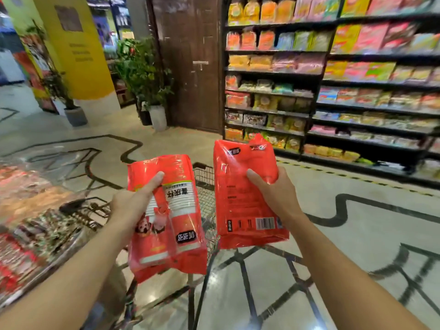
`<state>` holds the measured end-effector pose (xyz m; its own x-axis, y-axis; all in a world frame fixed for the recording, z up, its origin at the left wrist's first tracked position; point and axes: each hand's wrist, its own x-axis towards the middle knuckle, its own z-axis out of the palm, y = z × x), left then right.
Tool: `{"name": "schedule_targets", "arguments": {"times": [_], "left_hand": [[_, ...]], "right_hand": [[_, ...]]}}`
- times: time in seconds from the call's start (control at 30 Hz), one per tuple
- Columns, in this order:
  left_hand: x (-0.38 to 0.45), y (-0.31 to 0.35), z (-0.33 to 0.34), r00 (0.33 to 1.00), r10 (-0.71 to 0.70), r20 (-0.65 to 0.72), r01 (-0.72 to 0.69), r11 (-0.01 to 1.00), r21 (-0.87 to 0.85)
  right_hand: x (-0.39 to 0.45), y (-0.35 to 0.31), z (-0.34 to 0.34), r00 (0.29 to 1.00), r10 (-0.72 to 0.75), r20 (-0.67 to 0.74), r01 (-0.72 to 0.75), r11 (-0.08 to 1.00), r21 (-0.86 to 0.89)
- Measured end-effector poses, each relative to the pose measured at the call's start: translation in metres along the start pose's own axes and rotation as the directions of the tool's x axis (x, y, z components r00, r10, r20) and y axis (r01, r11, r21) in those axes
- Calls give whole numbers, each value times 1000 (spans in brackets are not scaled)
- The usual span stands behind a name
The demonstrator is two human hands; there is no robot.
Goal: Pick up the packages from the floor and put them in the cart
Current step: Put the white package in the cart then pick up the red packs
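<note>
Above the wire shopping cart (204, 186), the left hand (128, 206) is clasping a red pack of paper cups (166, 215) while the right hand (276, 191) is gripping a second red package (242, 194). Both packs are hanging in the air, off the floor (357, 234) but not yet lowered into the basket. Judging by this, lifting is finished and dropping them in is remaining.

Most of the cart (206, 184) is hidden behind the two red packages, the left one (166, 217) and the right one (247, 194); only wire mesh shows between them. Both forearms are cut off at the bottom edge. The goods on the shelves (333, 75) at two o'clock are too blurred to read. The display (31, 210) at nine o'clock is smeared.
</note>
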<state>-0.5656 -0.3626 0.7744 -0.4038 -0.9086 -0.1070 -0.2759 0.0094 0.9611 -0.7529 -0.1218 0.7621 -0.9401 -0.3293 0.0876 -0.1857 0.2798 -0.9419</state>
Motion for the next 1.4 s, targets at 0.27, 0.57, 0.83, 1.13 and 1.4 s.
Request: {"name": "schedule_targets", "arguments": {"times": [0.27, 0.57, 0.83, 1.13, 1.4], "left_hand": [[145, 12, 90, 991, -131, -13, 130, 991, -30], [245, 11, 122, 973, -148, -180, 151, 988, 6], [327, -50, 149, 884, -247, -398, 263, 965, -15], [330, -143, 191, 605, -488, -630, 504, 846, -171], [306, -225, 235, 453, -666, -592, 687, 684, -244]], "right_hand": [[169, -2, 42, 997, 5, 72, -4, 1000, -20], [314, 31, 121, 981, 20, 195, -32, 998, 61], [425, 79, 252, 869, 41, 493, -55, 998, 14], [457, 169, 365, 571, 118, 813, 57, 982, -182], [433, 244, 389, 473, 296, 830, 33, 935, -353]]}}
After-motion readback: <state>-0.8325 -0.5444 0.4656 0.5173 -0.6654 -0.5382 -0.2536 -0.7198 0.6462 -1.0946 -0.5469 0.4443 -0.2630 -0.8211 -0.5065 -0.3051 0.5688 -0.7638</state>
